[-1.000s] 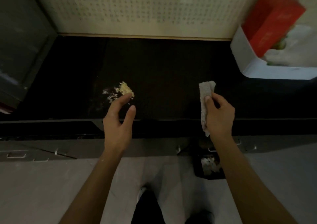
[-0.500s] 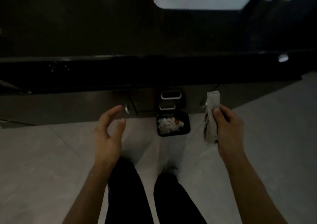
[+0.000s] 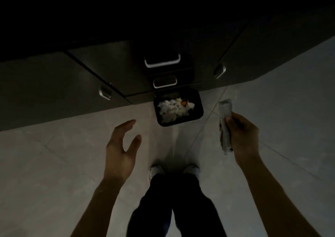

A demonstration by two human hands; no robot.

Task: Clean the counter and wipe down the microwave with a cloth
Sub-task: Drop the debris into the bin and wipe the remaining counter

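Observation:
My right hand (image 3: pixel 242 137) grips a folded grey cloth (image 3: pixel 225 126) that stands upright in my fingers, out over the floor at the right. My left hand (image 3: pixel 121 149) is held open with fingers apart and nothing in it, left of centre over the floor. The dark counter (image 3: pixel 126 19) fills the top of the view as a black overhang; its top surface is hidden. The microwave is out of view.
A small black bin (image 3: pixel 178 107) with white scraps sits on the floor against the dark cabinet fronts (image 3: pixel 54 84) with metal handles (image 3: pixel 162 61). Pale floor tiles (image 3: pixel 54 173) spread below. My legs and shoes (image 3: pixel 174 171) stand under the bin.
The view has tilted down from the counter top with its crumbs to the cabinet fronts and floor. Both hands have dropped below the counter edge; the cloth stays in my right hand.

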